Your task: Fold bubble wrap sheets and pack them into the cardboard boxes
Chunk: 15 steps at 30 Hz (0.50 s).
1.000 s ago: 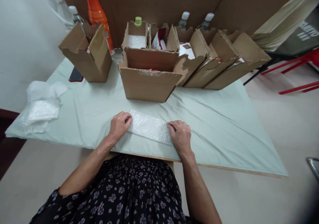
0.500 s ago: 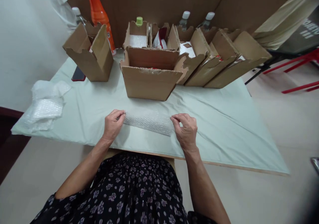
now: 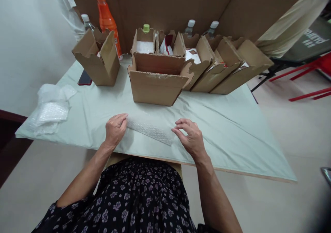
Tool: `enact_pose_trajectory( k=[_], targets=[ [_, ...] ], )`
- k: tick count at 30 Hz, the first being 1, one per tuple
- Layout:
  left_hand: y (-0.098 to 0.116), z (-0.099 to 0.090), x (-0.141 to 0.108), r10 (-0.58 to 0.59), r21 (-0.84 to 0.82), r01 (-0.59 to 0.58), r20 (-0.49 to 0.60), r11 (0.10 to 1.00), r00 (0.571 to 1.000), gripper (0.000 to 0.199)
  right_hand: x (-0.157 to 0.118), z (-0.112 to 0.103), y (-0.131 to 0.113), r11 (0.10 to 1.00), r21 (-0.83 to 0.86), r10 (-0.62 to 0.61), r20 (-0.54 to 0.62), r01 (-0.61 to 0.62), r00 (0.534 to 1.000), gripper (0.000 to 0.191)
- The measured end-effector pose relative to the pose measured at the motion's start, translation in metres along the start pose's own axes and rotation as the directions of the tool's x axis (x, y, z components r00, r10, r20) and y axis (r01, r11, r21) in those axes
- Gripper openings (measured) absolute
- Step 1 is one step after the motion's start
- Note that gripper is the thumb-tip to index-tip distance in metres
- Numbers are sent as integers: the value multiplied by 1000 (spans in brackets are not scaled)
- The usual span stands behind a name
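A strip of clear bubble wrap [image 3: 151, 127] stretches between my two hands, just above the pale green tablecloth [image 3: 219, 129]. Its left end is pinched in my left hand [image 3: 116, 129], thumb against fingers. My right hand [image 3: 190, 136] is beside the right end, with a gap between thumb and fingers and nothing seen between them. The strip slants down toward the right. Behind it stands an open cardboard box [image 3: 155, 88], wider than the others.
More open cardboard boxes [image 3: 224, 70] stand in a row behind, and one box [image 3: 107, 67] is at the left by an orange bottle [image 3: 107, 22] and a dark phone [image 3: 84, 78]. Folded bubble wrap [image 3: 53, 112] lies at the left edge. A red stool [image 3: 310, 67] is at the right.
My right hand's fingers have parted and come off the wrap's right end, which now hangs lower. My left hand keeps its pinch. The whole view has shifted slightly.
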State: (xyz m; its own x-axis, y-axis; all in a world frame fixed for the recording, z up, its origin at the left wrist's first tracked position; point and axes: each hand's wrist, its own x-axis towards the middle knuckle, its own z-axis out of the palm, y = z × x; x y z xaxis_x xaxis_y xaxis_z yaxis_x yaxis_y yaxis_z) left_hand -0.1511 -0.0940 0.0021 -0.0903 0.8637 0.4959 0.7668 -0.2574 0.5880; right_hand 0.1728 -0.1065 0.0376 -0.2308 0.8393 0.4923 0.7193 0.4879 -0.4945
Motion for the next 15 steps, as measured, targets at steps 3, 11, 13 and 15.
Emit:
enact_pose_trajectory(
  k=[3, 11, 13, 15],
  targets=[
    [3, -6, 0, 17, -10, -18, -30, 1000, 999, 29, 0, -1, -6, 999, 11, -36, -17, 36, 999, 19],
    [18, -26, 3, -320, -353, 364, 178, 862, 930, 23, -7, -3, -1, 998, 15, 60, 63, -61, 996, 26],
    [22, -29, 2, -334, -443, 432, 284, 785, 899, 22, 1, -2, -9, 999, 35, 35, 135, -40, 990, 50],
    [27, -31, 2, -285, -517, 431, 341, 740, 896, 20, 13, 2, -21, 998, 56, -21, 227, 8, 974, 69]
  ],
)
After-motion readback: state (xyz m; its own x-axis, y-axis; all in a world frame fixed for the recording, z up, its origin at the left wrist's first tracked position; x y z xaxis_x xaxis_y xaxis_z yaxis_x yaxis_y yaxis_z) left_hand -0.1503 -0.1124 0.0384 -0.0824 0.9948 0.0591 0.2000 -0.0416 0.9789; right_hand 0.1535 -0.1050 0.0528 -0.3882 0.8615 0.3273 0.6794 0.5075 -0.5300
